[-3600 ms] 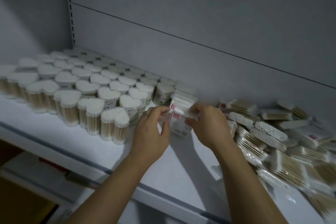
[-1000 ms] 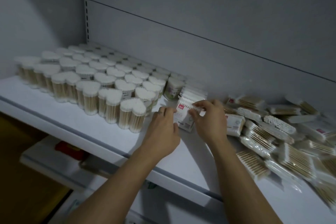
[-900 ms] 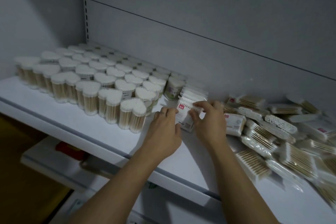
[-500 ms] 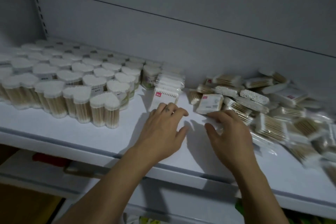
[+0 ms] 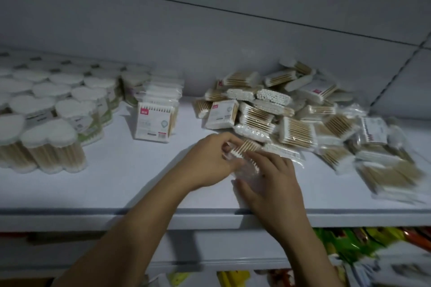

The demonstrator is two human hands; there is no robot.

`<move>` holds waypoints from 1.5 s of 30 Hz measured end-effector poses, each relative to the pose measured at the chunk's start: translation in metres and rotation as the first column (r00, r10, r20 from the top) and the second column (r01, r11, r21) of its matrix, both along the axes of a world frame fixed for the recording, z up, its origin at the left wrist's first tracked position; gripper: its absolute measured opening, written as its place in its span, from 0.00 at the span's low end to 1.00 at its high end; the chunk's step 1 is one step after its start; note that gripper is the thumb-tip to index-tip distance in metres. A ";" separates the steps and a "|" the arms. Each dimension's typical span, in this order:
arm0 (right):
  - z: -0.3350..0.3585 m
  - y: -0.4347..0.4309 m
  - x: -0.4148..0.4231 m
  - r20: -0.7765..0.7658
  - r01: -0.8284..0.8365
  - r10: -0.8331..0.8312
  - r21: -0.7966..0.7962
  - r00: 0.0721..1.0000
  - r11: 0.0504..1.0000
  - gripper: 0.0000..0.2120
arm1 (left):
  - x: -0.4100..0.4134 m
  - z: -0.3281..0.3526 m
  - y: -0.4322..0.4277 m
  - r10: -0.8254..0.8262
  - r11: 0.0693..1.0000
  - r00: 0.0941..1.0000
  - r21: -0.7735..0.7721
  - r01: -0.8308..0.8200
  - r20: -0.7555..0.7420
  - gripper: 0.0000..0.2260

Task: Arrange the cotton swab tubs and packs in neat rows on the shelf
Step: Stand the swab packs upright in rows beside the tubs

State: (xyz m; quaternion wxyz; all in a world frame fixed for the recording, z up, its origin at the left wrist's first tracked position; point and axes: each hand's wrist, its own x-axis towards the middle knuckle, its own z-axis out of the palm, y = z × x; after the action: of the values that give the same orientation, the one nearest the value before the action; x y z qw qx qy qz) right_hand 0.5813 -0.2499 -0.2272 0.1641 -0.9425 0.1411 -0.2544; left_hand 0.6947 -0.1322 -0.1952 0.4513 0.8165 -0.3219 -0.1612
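The step in hand looks like pick-up: the left hand point(image 5: 210, 157) pinches, and the right hand point(image 5: 274, 185) curls round, one cotton swab pack point(image 5: 245, 149) at the front of the loose pile point(image 5: 296, 123) on the shelf point(image 5: 116, 182). Next it needs standing upright, square against the row of upright packs point(image 5: 158, 109). Roughly five stand there, over twenty lie piled, and the heart-shaped tubs point(image 5: 49, 137) blur past counting.

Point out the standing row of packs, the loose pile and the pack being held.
standing row of packs point(image 5: 152, 121), head view, front pack's label face.
loose pile point(image 5: 296, 131), head view, a swab pack mid-pile.
held pack point(image 5: 246, 147), head view, its exposed swab stems.
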 end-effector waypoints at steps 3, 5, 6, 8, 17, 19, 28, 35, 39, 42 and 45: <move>-0.001 0.001 0.001 0.061 -0.033 0.034 -0.015 0.998 0.999 0.25 | 0.006 0.005 0.006 0.065 0.985 0.974 -0.142 -0.097 -0.217 0.05; 0.001 0.002 0.006 0.154 -0.026 0.034 -0.049 0.988 0.998 0.23 | 0.004 0.010 0.014 0.072 0.955 0.948 -0.253 -0.156 -0.311 0.04; 0.006 0.004 0.009 0.203 -0.032 0.035 -0.021 0.979 0.999 0.21 | 0.002 0.014 0.018 0.064 0.932 0.935 -0.315 -0.181 -0.348 0.05; 0.020 0.008 0.018 0.276 -0.068 0.039 0.097 0.960 0.993 0.17 | 0.002 0.022 0.028 0.087 0.881 0.928 -0.406 -0.242 -0.363 0.09; 0.053 0.048 0.080 0.222 -0.289 0.214 0.400 0.951 0.870 0.14 | 0.022 -0.011 0.102 0.608 0.794 0.695 -0.306 -0.525 0.384 0.13; 0.052 0.060 0.095 0.181 -0.324 0.273 0.398 0.945 0.858 0.12 | 0.022 -0.019 0.109 0.638 0.770 0.689 -0.298 -0.564 0.344 0.18; 0.034 0.090 0.138 0.172 -0.282 0.243 0.254 0.955 0.925 0.22 | 0.033 -0.029 0.110 0.630 0.777 0.750 -0.164 -0.608 0.204 0.30; 0.023 0.086 0.122 0.103 -0.236 0.213 0.401 0.972 0.885 0.29 | 0.037 -0.028 0.107 0.554 0.817 0.756 -0.051 -0.575 0.350 0.20; 0.023 0.086 0.123 0.022 -0.212 0.221 0.396 0.975 0.893 0.26 | 0.038 -0.027 0.106 0.552 0.816 0.753 -0.045 -0.577 0.357 0.17; 0.023 0.085 0.123 0.017 -0.197 0.207 0.396 0.978 0.897 0.26 | 0.038 -0.029 0.105 0.543 0.819 0.755 -0.032 -0.573 0.368 0.20; 0.026 0.084 0.121 0.030 -0.207 0.212 0.393 0.977 0.896 0.28 | 0.032 -0.027 0.103 0.564 0.804 0.708 -0.089 -0.587 0.426 0.27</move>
State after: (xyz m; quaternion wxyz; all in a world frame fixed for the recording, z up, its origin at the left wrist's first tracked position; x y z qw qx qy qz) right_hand 0.7022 -0.1661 -0.2016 0.3756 -0.9016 0.0882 -0.1955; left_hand 0.7270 -0.0289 -0.2219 0.3741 0.9022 -0.1386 0.1639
